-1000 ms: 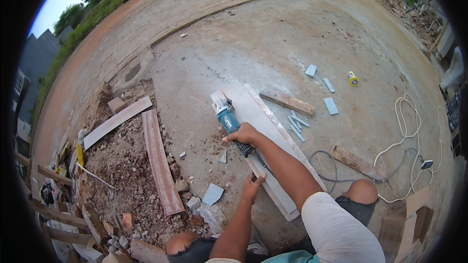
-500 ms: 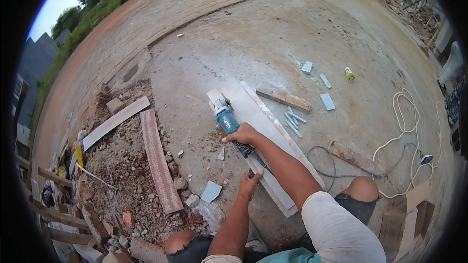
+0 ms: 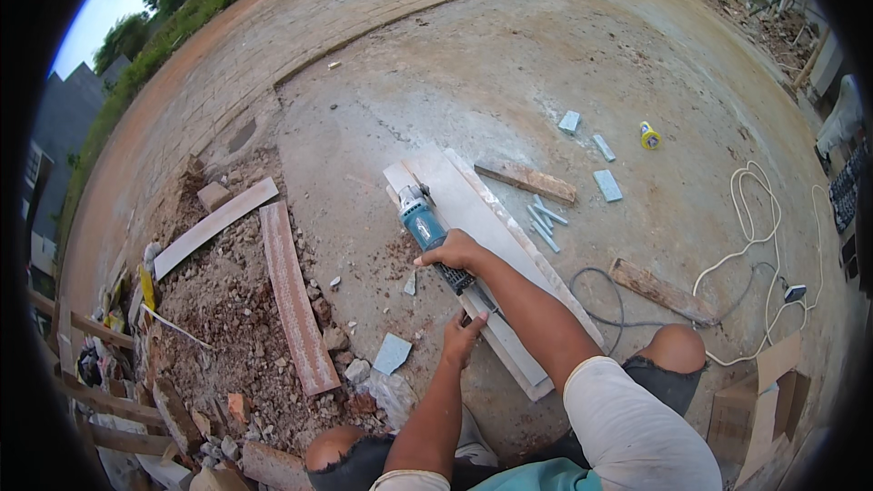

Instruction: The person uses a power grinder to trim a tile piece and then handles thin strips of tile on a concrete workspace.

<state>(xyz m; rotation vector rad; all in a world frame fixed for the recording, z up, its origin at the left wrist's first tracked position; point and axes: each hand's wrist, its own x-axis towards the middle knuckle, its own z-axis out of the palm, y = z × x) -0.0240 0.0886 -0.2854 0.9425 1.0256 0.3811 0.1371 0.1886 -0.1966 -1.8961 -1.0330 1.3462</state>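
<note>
A teal angle grinder (image 3: 420, 220) rests with its metal head over the far end of a long pale tile (image 3: 471, 209). My right hand (image 3: 453, 251) is wrapped round the grinder's body from above. Nearer to me, my left hand (image 3: 462, 338) has its thumb and fingers closed at the tile's left edge, just behind the grinder's rear end. The grinder's disc is mostly hidden by its head and guard. Beneath the pale tile, the rough edge of another board or slab shows along the right side.
Rubble (image 3: 218, 309) with a reddish tile strip (image 3: 298, 300) and a pale strip (image 3: 216, 227) lies left. On the right are wooden blocks (image 3: 526, 182), blue-grey tile offcuts (image 3: 607, 185), a yellow roll (image 3: 649, 135), a white cable (image 3: 773, 218) and a cardboard box (image 3: 732, 423).
The view has shifted very slightly. Both hands and the grinder stay in nearly the same place on the tile, and the pale dust haze beyond the grinder's head looks thinner.
</note>
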